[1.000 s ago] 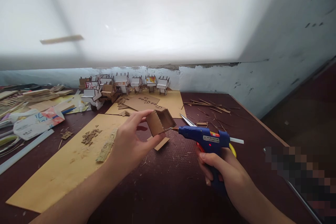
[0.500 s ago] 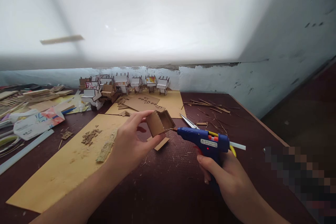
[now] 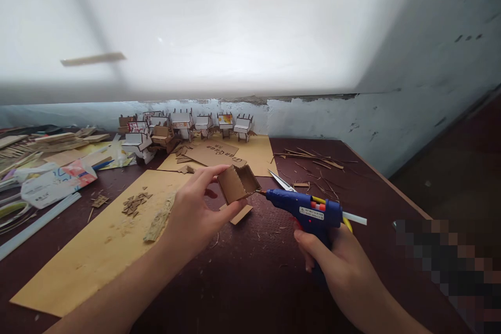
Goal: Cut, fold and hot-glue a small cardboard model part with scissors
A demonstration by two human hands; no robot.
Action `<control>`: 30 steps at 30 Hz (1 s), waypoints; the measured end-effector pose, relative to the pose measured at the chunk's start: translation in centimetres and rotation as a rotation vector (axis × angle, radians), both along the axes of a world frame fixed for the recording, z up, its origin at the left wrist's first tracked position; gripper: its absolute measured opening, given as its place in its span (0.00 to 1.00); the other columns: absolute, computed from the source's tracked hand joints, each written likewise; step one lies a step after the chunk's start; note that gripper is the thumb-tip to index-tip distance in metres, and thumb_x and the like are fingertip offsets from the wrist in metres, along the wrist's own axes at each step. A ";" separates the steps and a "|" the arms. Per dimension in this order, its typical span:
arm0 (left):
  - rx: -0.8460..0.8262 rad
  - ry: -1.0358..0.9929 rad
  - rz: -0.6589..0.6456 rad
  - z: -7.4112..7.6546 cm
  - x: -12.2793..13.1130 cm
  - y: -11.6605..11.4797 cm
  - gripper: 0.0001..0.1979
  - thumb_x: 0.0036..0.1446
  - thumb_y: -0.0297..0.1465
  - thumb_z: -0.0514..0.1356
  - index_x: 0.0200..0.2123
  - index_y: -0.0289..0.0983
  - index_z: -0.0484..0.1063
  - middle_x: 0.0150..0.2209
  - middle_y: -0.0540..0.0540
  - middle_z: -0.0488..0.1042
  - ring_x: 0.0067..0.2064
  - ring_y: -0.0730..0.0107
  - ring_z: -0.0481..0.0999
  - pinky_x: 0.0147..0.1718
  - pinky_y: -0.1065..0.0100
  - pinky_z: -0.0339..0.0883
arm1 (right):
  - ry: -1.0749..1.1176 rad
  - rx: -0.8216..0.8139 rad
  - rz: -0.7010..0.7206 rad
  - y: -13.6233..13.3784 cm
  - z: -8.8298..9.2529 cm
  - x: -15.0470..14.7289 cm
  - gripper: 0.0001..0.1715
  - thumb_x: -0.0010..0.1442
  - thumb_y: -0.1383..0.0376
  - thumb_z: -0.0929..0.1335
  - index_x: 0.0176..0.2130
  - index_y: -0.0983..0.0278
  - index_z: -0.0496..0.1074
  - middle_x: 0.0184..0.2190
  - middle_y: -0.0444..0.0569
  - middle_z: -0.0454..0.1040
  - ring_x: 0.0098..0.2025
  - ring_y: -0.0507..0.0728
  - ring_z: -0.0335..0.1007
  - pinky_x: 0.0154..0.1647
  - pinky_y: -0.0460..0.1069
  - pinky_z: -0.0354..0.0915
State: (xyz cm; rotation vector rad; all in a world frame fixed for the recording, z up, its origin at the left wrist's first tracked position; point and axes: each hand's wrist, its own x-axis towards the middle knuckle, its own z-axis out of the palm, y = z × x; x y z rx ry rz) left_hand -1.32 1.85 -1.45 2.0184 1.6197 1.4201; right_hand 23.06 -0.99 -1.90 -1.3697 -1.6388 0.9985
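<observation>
Between its thumb and fingers, my left hand grips a small brown cardboard box, tilted and held above the table with its open side facing right. My right hand is wrapped round the handle of a blue hot glue gun. The gun's nozzle points left, right at the box's lower right edge; whether it touches the cardboard I cannot tell. A white glue stick juts out of the gun's back. Under the box lies a flat cardboard piece, partly hidden by my left hand.
Scissors lie behind the glue gun, their yellow handles partly hidden. Several small cardboard models stand along the wall. Cardboard scraps rest on a tan board. Thin sticks lie back right; wood strips and a paper packet crowd the left.
Almost nothing differs. The glue gun's nozzle stays at the edge of the cardboard box, and both hands keep nearly the same place and grip.
</observation>
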 end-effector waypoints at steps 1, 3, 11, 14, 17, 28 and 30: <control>0.001 0.001 0.001 0.0 0.0 0.0 0.27 0.52 0.37 0.73 0.55 0.49 0.73 0.49 0.49 0.79 0.40 0.67 0.78 0.37 0.63 0.76 | 0.000 -0.004 -0.003 0.0 0.0 0.0 0.17 0.64 0.53 0.64 0.28 0.59 0.66 0.19 0.40 0.60 0.23 0.53 0.60 0.23 0.48 0.62; 0.003 0.002 0.001 0.0 0.0 0.0 0.27 0.52 0.37 0.72 0.55 0.48 0.73 0.49 0.49 0.78 0.40 0.67 0.78 0.37 0.63 0.76 | 0.003 -0.007 -0.004 0.0 0.0 0.0 0.17 0.64 0.53 0.64 0.28 0.60 0.67 0.19 0.39 0.60 0.22 0.53 0.60 0.23 0.48 0.62; -0.005 0.002 0.004 0.1 0.0 -0.2 0.26 0.52 0.37 0.73 0.54 0.48 0.73 0.49 0.49 0.79 0.39 0.67 0.78 0.37 0.64 0.76 | -0.017 -0.015 -0.061 -0.1 0.1 0.1 0.16 0.63 0.52 0.65 0.32 0.60 0.70 0.20 0.40 0.63 0.23 0.54 0.62 0.24 0.49 0.64; -0.009 0.006 0.009 0.1 0.0 -0.2 0.27 0.51 0.36 0.73 0.54 0.48 0.73 0.49 0.49 0.78 0.38 0.68 0.77 0.36 0.64 0.76 | -0.018 -0.024 -0.067 0.2 -0.1 0.1 0.17 0.63 0.52 0.65 0.32 0.61 0.71 0.20 0.40 0.62 0.23 0.54 0.61 0.24 0.49 0.63; -0.012 0.006 0.007 0.1 -0.1 -0.2 0.27 0.52 0.36 0.73 0.55 0.48 0.73 0.49 0.49 0.78 0.38 0.67 0.78 0.35 0.63 0.77 | 0.003 -0.031 -0.061 0.2 -0.2 0.2 0.17 0.64 0.51 0.65 0.33 0.61 0.71 0.20 0.40 0.62 0.23 0.54 0.61 0.24 0.49 0.63; -0.009 -0.018 -0.253 0.2 0.8 -0.7 0.28 0.50 0.24 0.70 0.54 0.45 0.73 0.52 0.47 0.76 0.50 0.64 0.79 0.50 0.60 0.78 | 0.325 -0.053 0.023 -0.2 0.3 0.4 0.13 0.64 0.55 0.67 0.34 0.61 0.72 0.18 0.40 0.64 0.22 0.53 0.61 0.25 0.48 0.64; -0.015 -0.008 -0.301 0.1 1.0 -0.7 0.29 0.49 0.23 0.70 0.55 0.45 0.72 0.52 0.47 0.76 0.51 0.64 0.79 0.51 0.59 0.78 | 0.374 -0.101 0.058 -0.2 0.3 0.5 0.14 0.65 0.55 0.67 0.32 0.61 0.72 0.17 0.40 0.63 0.22 0.53 0.60 0.25 0.48 0.64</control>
